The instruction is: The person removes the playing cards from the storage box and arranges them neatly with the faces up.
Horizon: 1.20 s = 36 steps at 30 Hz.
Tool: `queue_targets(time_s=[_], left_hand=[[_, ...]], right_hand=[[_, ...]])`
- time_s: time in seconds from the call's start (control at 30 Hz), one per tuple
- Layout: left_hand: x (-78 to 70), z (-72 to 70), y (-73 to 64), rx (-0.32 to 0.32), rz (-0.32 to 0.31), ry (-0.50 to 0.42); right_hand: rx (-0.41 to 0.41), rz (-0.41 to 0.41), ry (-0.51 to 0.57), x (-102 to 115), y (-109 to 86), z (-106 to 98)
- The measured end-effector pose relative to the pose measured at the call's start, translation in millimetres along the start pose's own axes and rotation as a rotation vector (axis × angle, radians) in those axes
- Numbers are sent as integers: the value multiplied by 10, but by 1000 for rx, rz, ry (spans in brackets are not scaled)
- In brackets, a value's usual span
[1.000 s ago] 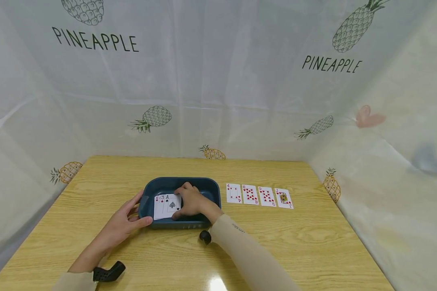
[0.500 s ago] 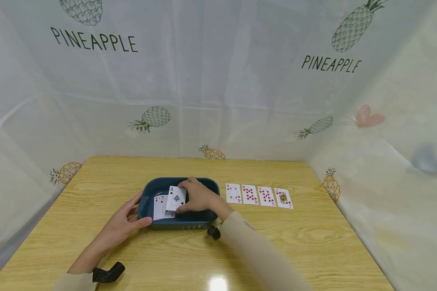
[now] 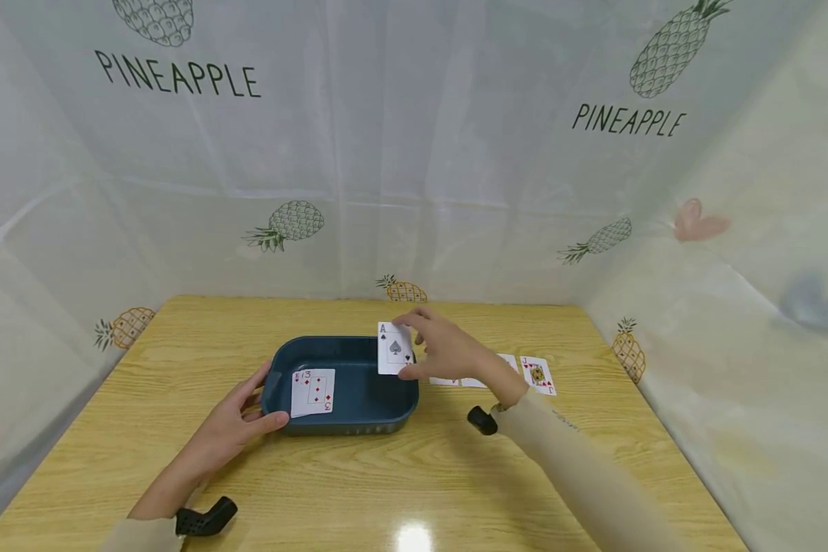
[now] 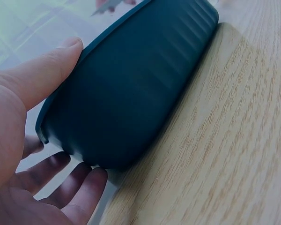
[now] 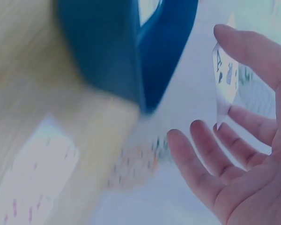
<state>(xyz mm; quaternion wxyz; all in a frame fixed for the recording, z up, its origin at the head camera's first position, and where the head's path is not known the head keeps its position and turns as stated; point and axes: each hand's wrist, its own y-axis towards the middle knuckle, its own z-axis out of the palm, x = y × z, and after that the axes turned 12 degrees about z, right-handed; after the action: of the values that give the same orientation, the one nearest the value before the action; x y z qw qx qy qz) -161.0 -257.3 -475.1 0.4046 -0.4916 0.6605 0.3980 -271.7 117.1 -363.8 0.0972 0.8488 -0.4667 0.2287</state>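
Between thumb and fingers my right hand (image 3: pixel 448 353) pinches an ace of spades (image 3: pixel 395 349) by its edges, above the right end of a dark blue plastic basin (image 3: pixel 348 425). The right wrist view shows that card (image 5: pixel 226 77) nearly edge-on, with some fingertips off it. Inside the basin, at its left, a small stack of playing cards lies face up, a three of diamonds (image 3: pixel 317 391) on top. My left hand (image 3: pixel 231 422) holds the basin's left end. In the left wrist view its thumb (image 4: pixel 51 70) lies on the rim and its bent fingers touch the outer wall.
Right of the basin, a row of face-up cards lies on the wooden table (image 3: pixel 359 491). The jack of hearts (image 3: pixel 538 376) ends the row; my right hand and wrist partly cover the others. A white pineapple-print curtain (image 3: pixel 414 153) encloses the back and sides.
My right hand has lifted the ace of spades off the stack and carried it up and right, baring the three of diamonds. My left hand and the basin have stayed in place.
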Motion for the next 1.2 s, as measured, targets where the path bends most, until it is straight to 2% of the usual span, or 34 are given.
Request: queue_targets(time_s=[0.2,0.3,0.5,0.67,0.83,1.2], left_hand=[[22,-16,-4,10,19,-35],[26,-23,-9,8,16,-22],[11,-25,-20,9,18,-27],[-12,-26,-21,6,3,-26],[-17,-27,-18,8,-15,-15],[15,-11,-3,6,15,-55]], right_hand=[[-44,18,-73,-551,-335,-343],[-57,42,-102,-843,-502,-462],[-46,107,-101,-1421,-806,-592],[-41,192,-105,-1815,-1012,-652],[-31,257,-126,-2118,-1159,-697],[36,381,-136,-2510,-1420,-724]])
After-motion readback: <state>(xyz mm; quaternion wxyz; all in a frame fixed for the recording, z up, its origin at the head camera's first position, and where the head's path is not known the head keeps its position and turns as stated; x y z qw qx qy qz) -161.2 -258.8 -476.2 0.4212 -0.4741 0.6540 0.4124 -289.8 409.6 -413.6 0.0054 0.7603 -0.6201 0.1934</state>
